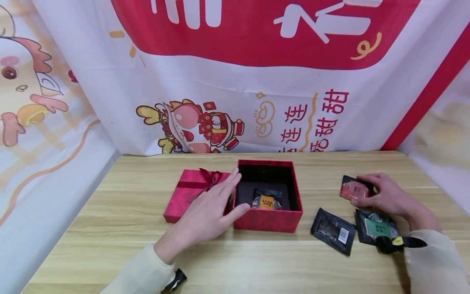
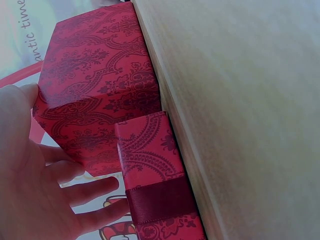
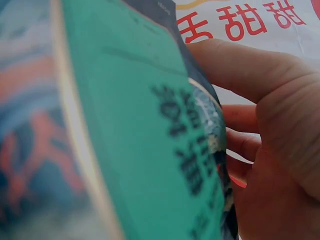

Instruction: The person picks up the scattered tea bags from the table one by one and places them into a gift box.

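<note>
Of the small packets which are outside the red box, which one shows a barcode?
The black packet nearest the red box: its white barcode faces up, whereas the green-labelled packet and pink-labelled packet show coloured labels.

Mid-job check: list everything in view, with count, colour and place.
Box: 1, patterned red, dark inside, open, mid-table
Lid: 1, red with darker ribbon bow, left of the box
Orange-label packet: 1, black, inside the box
Red-label packet: 1, black, in the right fingers
Green-label packet: 1, black, nearer the person
Barcode-side-up packet: 1, black, right of the box
Table: 1, pale wood-grain, underneath
Printed cloth: white and red, behind
Wrist pieces: 2, black, one per wrist
Sleeves: 2, cream, on the forearms
Left hand: 1, bare, above the lid
Right hand: 1, bare, pinching the red-label packet
</note>
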Tool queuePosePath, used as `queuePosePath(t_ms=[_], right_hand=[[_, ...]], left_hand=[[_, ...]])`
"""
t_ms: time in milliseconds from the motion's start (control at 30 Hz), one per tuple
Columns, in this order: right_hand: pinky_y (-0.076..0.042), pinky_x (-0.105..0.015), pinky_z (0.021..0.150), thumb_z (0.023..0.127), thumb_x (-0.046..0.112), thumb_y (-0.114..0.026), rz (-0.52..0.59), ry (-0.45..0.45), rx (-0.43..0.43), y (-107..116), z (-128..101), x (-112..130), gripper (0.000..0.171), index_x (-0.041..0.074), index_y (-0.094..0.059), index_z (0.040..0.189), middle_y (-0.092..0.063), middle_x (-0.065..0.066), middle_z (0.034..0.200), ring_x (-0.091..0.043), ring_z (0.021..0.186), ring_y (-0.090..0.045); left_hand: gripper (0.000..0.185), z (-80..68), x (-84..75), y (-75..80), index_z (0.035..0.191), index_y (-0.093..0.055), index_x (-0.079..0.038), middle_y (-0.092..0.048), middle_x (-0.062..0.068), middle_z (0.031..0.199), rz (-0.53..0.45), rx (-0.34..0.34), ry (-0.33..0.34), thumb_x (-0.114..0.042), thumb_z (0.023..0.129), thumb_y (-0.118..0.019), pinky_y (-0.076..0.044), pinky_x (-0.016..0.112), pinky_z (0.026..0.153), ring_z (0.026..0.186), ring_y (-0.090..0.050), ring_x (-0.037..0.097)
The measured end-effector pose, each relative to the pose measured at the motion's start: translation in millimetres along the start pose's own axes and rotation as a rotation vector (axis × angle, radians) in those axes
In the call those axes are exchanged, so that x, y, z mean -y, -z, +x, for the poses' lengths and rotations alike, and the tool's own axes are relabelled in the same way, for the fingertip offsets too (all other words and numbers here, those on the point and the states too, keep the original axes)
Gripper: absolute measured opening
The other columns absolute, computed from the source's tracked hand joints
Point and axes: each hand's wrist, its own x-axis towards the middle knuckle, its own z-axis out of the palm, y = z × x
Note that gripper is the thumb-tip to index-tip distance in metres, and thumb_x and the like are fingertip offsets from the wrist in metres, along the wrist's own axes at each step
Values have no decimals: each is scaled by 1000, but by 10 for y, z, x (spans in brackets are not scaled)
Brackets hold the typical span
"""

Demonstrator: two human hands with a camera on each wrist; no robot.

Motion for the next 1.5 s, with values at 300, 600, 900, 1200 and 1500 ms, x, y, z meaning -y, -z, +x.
queuePosePath(t_ms=[300,600,900,1200,1500], right_hand=[[-42,-78,101,87,49,-84,-40,-5,-19,-12,-5,8,97,-7,-43,155,-34,-41,148,-54,125,-36],[-41,-77,102,91,49,-80,-5,-19,-14,-9,-15,0,95,-9,-41,155,-35,-40,148,-53,125,-35],[-40,-75,104,92,45,-81,32,19,-32,-10,13,14,94,-14,-41,152,-43,-39,147,-51,124,-41],[-38,-77,105,93,45,-80,58,20,-33,-9,10,21,94,-13,-37,155,-38,-39,151,-52,127,-38],[-37,-79,105,95,47,-78,70,1,-49,7,-20,78,93,-8,-35,158,-27,-40,156,-57,133,-30]], left_hand=[[85,-6,-1,0,172,-16,-30,-15,-12,179,0,3,6,-74,103,-41,-41,56,125,162,-32,21],[85,-2,-2,-5,172,-16,-29,-15,-10,180,2,6,-1,-74,104,-41,-40,56,125,163,-32,21],[85,-1,3,-6,172,-16,-30,-13,-12,179,2,15,7,-73,104,-42,-40,55,126,163,-31,20],[85,-1,6,-8,172,-16,-30,-15,-10,180,-2,10,4,-73,104,-43,-40,56,125,163,-32,20],[85,-3,5,-10,172,-15,-32,-13,-14,179,-9,13,13,-73,103,-43,-40,56,125,163,-32,19]])
